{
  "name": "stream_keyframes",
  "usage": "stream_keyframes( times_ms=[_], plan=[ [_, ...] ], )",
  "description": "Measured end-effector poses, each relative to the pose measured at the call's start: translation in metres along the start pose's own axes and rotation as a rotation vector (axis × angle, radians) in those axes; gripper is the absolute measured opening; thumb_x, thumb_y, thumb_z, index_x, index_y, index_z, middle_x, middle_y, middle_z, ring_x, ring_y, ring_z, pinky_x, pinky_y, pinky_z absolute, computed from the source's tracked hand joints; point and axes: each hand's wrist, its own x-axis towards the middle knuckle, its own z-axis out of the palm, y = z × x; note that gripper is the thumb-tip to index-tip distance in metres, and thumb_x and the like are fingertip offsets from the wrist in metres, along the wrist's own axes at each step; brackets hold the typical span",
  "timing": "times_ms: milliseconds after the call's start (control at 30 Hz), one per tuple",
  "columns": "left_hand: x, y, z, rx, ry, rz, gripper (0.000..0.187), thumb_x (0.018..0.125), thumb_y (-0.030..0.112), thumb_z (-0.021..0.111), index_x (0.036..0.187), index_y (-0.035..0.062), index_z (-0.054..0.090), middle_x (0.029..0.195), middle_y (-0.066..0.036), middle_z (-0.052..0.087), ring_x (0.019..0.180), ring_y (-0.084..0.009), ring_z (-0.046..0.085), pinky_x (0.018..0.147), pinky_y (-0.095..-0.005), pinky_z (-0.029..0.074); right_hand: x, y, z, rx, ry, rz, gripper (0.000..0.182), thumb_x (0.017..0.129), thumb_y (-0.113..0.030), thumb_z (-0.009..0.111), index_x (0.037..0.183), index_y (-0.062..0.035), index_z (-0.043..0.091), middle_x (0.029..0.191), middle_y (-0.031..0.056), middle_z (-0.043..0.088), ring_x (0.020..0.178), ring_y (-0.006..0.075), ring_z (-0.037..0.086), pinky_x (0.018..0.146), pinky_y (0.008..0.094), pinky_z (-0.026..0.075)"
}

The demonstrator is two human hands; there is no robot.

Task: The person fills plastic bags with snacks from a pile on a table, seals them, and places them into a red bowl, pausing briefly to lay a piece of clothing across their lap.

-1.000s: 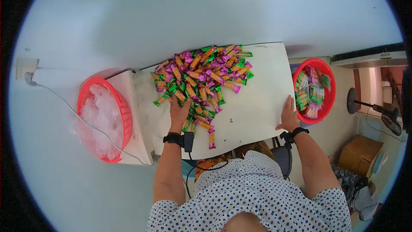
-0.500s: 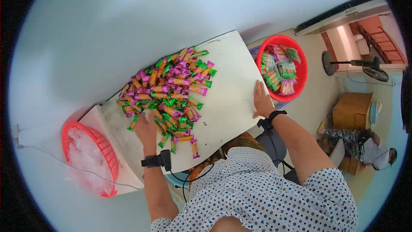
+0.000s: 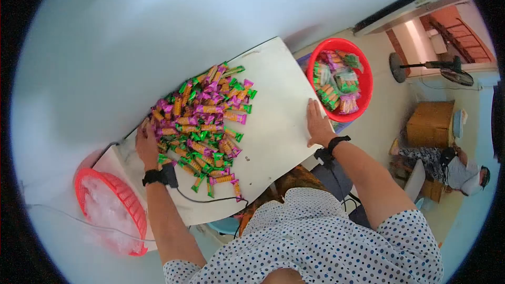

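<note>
A broad heap of small wrapped snack packets [image 3: 202,121], in purple and green wrappers with orange-brown contents, lies on the white table [image 3: 279,110]. My left hand [image 3: 147,144] is at the heap's left edge, fingers stretched out along the outermost packets; its fingertips are partly hard to make out. It does not seem to grip any packet. On the table's right edge rests my right hand [image 3: 319,126], flat with the fingers extended, close to a red basin [image 3: 370,81]. Both wrists wear black straps with small devices.
Bagged packets [image 3: 346,81] fill the red basin. At the left stands a red basket [image 3: 138,215] with clear plastic inside. A cable runs from my left wrist across the table front. Farther right are a fan [image 3: 426,66], a cardboard box [image 3: 430,123] and a seated person [image 3: 463,171].
My left hand has moved left and farther back, from the front-left of the heap to its outer left edge. My right hand stays on the table's right edge.
</note>
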Motion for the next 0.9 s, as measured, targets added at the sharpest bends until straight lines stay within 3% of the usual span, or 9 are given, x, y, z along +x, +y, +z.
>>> stream_keyframes(
  times_ms=[167,300,367,500,567,633,700,767,900],
  plan=[
    [0.012,-0.019,0.032,0.104,0.119,0.143,0.058,0.096,0.048,0.053,0.132,0.0024,0.056,0.132,-0.026,0.055,0.122,-0.0439,0.051,0.104,-0.0496,0.039,0.004,-0.011,0.01,0.078,-0.002,0.031,0.152,0.04,-0.046,0.094,0.146,0.0181,0.006,0.158,0.0306,-0.001,0.147,0.0451,0.007,0.095,0.0598,0.049],
    [-0.002,0.002,0.028,0.089,0.091,0.24,0.059,0.092,0.049,0.057,0.132,0.0052,0.056,0.131,-0.027,0.055,0.123,-0.044,0.05,0.103,-0.0517,0.039,0.003,-0.015,0.015,0.034,0.044,0.034,0.153,0.038,-0.047,0.095,0.147,0.0162,0.008,0.158,0.0296,0.001,0.147,0.0444,0.008,0.094,0.0536,0.052],
    [0.006,-0.008,0.033,0.062,0.147,0.228,0.059,0.09,0.049,0.059,0.131,0.0073,0.057,0.129,-0.027,0.056,0.123,-0.0443,0.05,0.1,-0.0525,0.041,0.0,-0.025,0.011,0.072,0.037,0.049,0.152,0.039,-0.05,0.093,0.147,0.0154,0.01,0.159,0.0278,0.002,0.148,0.0434,0.007,0.093,0.0577,0.051],
    [-0.008,0.024,0.021,0.045,0.023,0.169,0.063,0.085,0.052,0.063,0.133,0.0115,0.056,0.125,-0.031,0.056,0.12,-0.0453,0.052,0.098,-0.0528,0.043,-0.001,-0.028,0.008,0.044,-0.006,0.039,0.152,0.041,-0.053,0.093,0.146,0.0181,0.009,0.158,0.0323,0.0,0.148,0.0455,0.003,0.096,0.0535,0.051],
    [-0.014,0.027,0.029,0.06,0.006,0.094,0.065,0.084,0.054,0.063,0.134,0.0117,0.056,0.124,-0.033,0.056,0.117,-0.0461,0.053,0.097,-0.0533,0.044,0.001,-0.028,0.014,0.062,0.021,0.032,0.154,0.038,-0.044,0.096,0.146,0.0188,0.006,0.158,0.0313,-0.003,0.148,0.0447,0.005,0.101,0.0487,0.048],
    [-0.008,-0.014,0.065,0.202,0.013,0.293,0.067,0.083,0.055,0.063,0.135,0.0124,0.056,0.125,-0.034,0.054,0.117,-0.0474,0.052,0.097,-0.054,0.044,0.002,-0.031,0.01,0.033,0.003,0.043,0.154,0.038,-0.043,0.096,0.145,0.0191,0.005,0.158,0.0316,-0.004,0.148,0.0451,0.003,0.105,0.047,0.045],
    [-0.014,-0.016,0.073,0.216,0.006,0.294,0.068,0.083,0.056,0.063,0.135,0.0126,0.055,0.127,-0.035,0.052,0.118,-0.0488,0.051,0.098,-0.0549,0.043,0.004,-0.036,0.003,0.053,-0.055,0.063,0.153,0.039,-0.044,0.096,0.145,0.0196,0.005,0.157,0.0326,-0.004,0.148,0.0465,-0.001,0.111,0.0442,0.038],
    [-0.032,0.041,0.055,0.1,-0.013,0.09,0.069,0.083,0.057,0.062,0.136,0.0123,0.055,0.131,-0.034,0.049,0.12,-0.0503,0.049,0.099,-0.0559,0.043,0.004,-0.036,-0.001,0.088,-0.077,0.06,0.153,0.039,-0.045,0.096,0.145,0.0201,0.006,0.157,0.0331,-0.004,0.147,0.0469,-0.002,0.113,0.0434,0.036],
    [-0.042,0.053,0.056,-0.001,-0.077,0.073,0.072,0.083,0.057,0.063,0.138,0.0108,0.052,0.135,-0.034,0.046,0.122,-0.0511,0.047,0.101,-0.0557,0.041,0.009,-0.033,0.014,0.007,0.021,-0.011,0.158,0.036,-0.054,0.093,0.145,0.0197,0.007,0.157,0.0337,-0.003,0.147,0.0473,0.002,0.102,0.0471,0.048]
  ],
)
